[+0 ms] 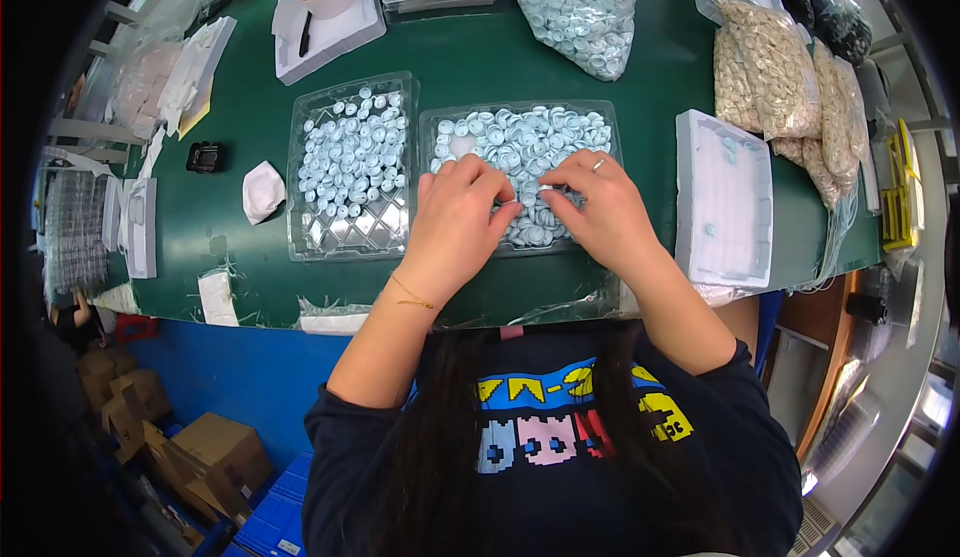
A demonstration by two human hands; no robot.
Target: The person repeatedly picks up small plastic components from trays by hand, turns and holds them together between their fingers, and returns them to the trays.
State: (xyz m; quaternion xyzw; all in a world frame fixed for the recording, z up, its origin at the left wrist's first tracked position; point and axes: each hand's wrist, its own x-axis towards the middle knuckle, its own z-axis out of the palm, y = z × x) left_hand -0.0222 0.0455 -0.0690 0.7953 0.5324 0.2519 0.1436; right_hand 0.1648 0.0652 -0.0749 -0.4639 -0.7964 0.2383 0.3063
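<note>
On the green table (480, 52), findings:
Right tray (600, 122): clear plastic, piled with loose pale blue rings (520, 142).
Left tray (305, 172): clear, gridded; blue rings fill its upper part, lower cells bare.
Left hand (455, 219): over right tray, fingers pinched together on a ring.
Right hand (597, 209): beside it, fingertips closed on small rings; exact piece hidden.
Surroundings: bag of blue rings (585, 7) behind; white foam tray (722, 202) to the right; bags of beige pieces (765, 72) far right.
</note>
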